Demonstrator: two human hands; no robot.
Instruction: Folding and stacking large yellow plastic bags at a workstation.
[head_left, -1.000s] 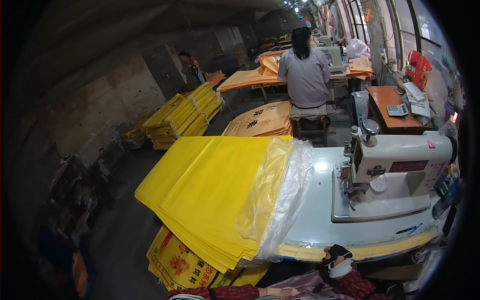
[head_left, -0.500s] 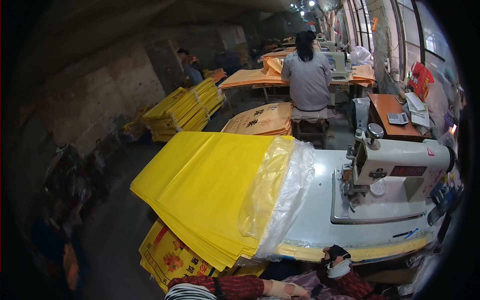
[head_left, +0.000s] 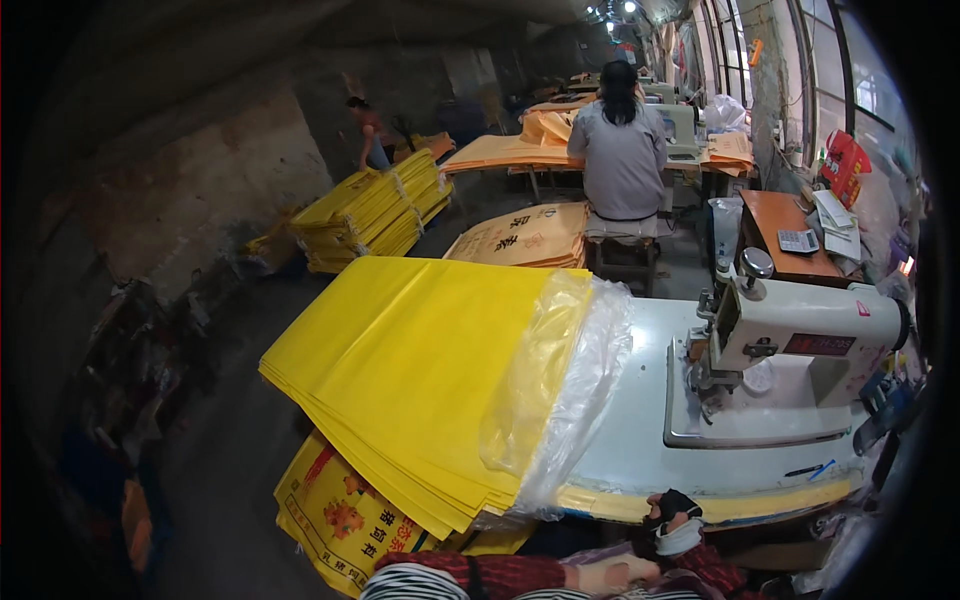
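My right hand (head_left: 677, 524), in a black and white covering, is at the yellow front edge of the white sewing table (head_left: 640, 440). Its fingers are curled in, and whatever they may hold is hidden. My left hand (head_left: 618, 572) lies low at the picture's bottom edge, near my right sleeve; its fingers are not clear. Left of both hands, a stack of plain yellow sacks (head_left: 420, 370) covers the table's left part. Clear plastic lining (head_left: 580, 400) sticks out of the sacks' right ends. Beyond my right hand stands a white sewing machine (head_left: 810, 330).
Printed yellow sacks (head_left: 345, 520) hang below the stack. A pen (head_left: 822, 469) lies near the front edge. Ahead, a co-worker (head_left: 620, 150) sits by orange sacks (head_left: 520, 152). Bundled yellow sacks (head_left: 370, 215) rise at left, with another person (head_left: 370, 135) behind. A calculator (head_left: 798, 241) sits on a brown desk.
My left hand has moved right, closer to my right sleeve. My right hand has stayed in place. The person at the far left has moved slightly left and stands more upright.
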